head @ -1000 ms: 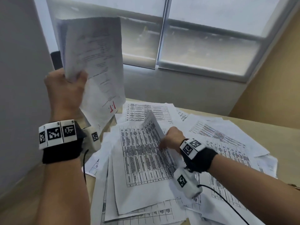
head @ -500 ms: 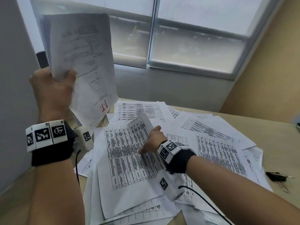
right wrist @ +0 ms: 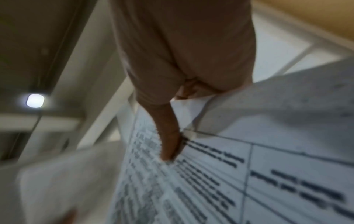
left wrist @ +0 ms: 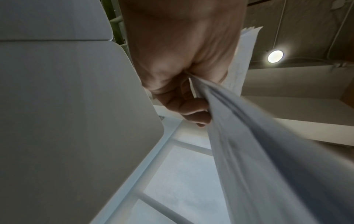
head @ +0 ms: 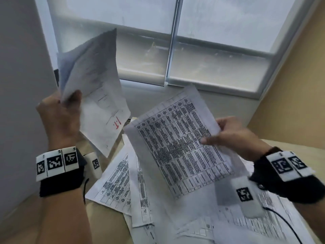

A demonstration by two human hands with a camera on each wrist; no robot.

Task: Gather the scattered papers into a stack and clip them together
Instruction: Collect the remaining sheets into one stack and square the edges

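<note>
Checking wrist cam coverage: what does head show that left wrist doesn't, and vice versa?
Head only: the right hand pinching a table-printed sheet lifted above the scattered papers on the desk.

Left wrist only: a lit ceiling lamp, and, close up, the fingers curled round the bunched lower edge of the gathered sheets.

Both: the left hand gripping those gathered sheets, and the window behind.

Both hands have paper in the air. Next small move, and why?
Probably carry the table-printed sheet pinched by the right hand across and lay it against the bundle gripped in the left hand. The sheet is already off the desk, the bundle is raised beside it, and more loose papers remain below.
</note>
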